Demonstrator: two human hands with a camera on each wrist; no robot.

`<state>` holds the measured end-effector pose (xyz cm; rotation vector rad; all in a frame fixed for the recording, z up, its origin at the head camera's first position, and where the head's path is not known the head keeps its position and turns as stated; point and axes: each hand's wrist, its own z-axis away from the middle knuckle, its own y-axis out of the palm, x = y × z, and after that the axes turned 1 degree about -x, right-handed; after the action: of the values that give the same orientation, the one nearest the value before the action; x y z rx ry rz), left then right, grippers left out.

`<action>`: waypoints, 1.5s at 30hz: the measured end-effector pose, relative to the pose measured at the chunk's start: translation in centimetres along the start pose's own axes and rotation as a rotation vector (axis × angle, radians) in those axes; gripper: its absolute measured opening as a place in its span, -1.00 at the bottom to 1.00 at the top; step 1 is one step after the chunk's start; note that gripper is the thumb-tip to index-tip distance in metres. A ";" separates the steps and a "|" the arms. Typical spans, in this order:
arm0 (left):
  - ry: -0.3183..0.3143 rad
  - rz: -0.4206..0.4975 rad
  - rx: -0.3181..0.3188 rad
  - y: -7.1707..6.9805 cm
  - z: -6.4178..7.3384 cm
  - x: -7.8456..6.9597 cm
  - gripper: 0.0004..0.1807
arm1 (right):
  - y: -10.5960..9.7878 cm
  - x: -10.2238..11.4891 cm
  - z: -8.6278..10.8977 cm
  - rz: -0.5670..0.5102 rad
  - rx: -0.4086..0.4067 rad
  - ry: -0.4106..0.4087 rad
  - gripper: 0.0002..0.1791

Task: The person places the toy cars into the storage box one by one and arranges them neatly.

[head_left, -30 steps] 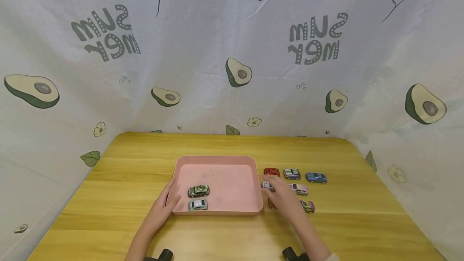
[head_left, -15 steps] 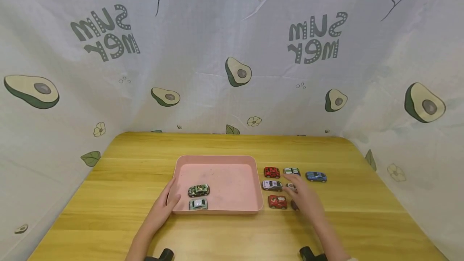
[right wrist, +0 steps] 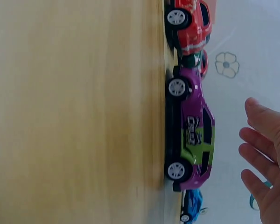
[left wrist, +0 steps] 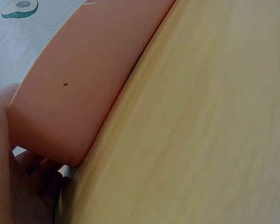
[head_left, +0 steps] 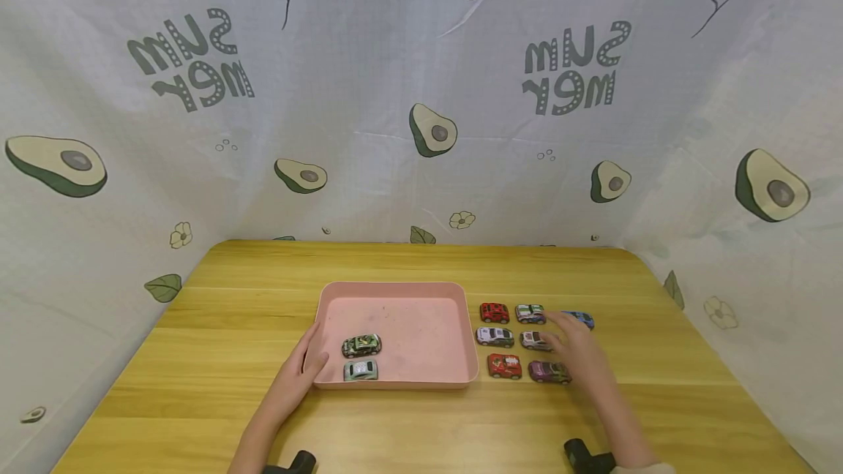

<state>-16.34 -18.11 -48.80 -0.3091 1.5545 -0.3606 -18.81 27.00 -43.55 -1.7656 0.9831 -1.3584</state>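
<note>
A shallow pink tray [head_left: 421, 335] holds a green camouflage toy car [head_left: 361, 345] and a pale silver toy car [head_left: 360, 370]. At the tray's near left corner, my left hand [head_left: 290, 379] grips the wall, thumb over the rim and fingers outside. My right hand [head_left: 582, 353] hovers with bent, spread fingers over the right side of the toy cars and holds nothing. Beneath and beside it are a purple-green car [right wrist: 196, 135], a white car [head_left: 535, 341] and a blue car [head_left: 579, 318], which the hand partly hides.
Right of the tray stand a red spotted car [head_left: 494, 312], a white-green car [head_left: 530, 313], a pale purple car [head_left: 495, 336] and another red car [head_left: 504, 366]. The wooden table [head_left: 250, 298] ends at a printed curtain [head_left: 369, 203].
My right hand has swept rightward over the toy cars, from beside the tray toward the blue one, uncovering the cars nearer the tray. My left hand and the tray stay in place.
</note>
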 end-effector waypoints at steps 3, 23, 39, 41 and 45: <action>0.007 -0.005 -0.003 0.0 -0.1 0.0 -0.29 | -0.2 -0.5 0.0 0.003 -0.016 -0.002 -0.52; -0.024 0.001 0.011 -0.3 -0.2 -0.1 -0.29 | -1.0 -3.9 -0.2 0.007 -0.001 0.105 -0.48; -0.033 0.005 0.005 -0.4 0.0 -0.3 -0.29 | -0.5 -5.4 -0.7 -0.047 -0.011 0.114 -0.34; -0.032 0.007 0.001 -0.4 0.1 -0.3 -0.29 | -0.4 -5.5 -0.8 -0.040 -0.004 0.111 -0.34; -0.027 0.013 0.001 -0.3 0.1 -0.3 -0.30 | -0.3 -5.8 -0.9 -0.018 0.003 0.088 -0.35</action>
<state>-16.20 -18.27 -48.41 -0.3023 1.5295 -0.3457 -20.62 32.16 -45.69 -1.7283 1.0142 -1.4588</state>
